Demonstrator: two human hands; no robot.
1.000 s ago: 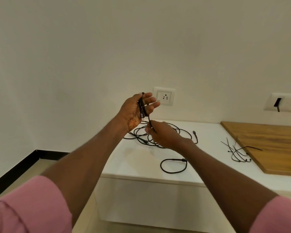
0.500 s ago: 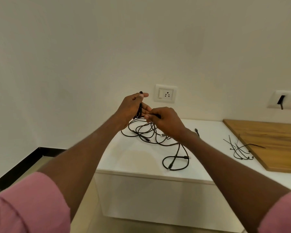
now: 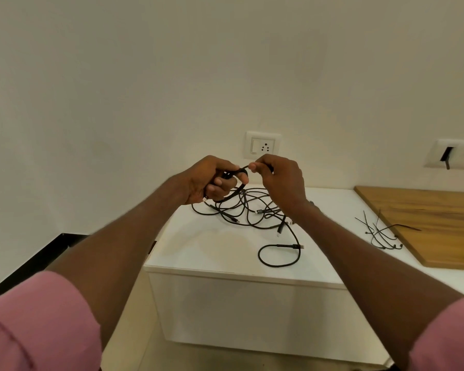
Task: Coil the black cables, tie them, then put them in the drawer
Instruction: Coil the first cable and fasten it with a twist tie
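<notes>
Grip (image 3: 220, 180) around thin, round black cable (image 3: 239, 174)

Looking past the left hand (image 3: 209, 180) at a plain cream wall (image 3: 118, 89), softly and evenly lit. Finding a white socket plate (image 3: 263, 145) on it just above the right hand (image 3: 281, 180), and a second plate (image 3: 456, 153) well off to that hand's right. Seeing a white cabinet (image 3: 212, 250) standing below both hands, against the wall. Noticing a wooden board (image 3: 426, 218) lying flat to the right of the right hand. Catching black skirting (image 3: 38, 253) low to the left of the left hand, meeting a pale floor (image 3: 134, 330).
</notes>
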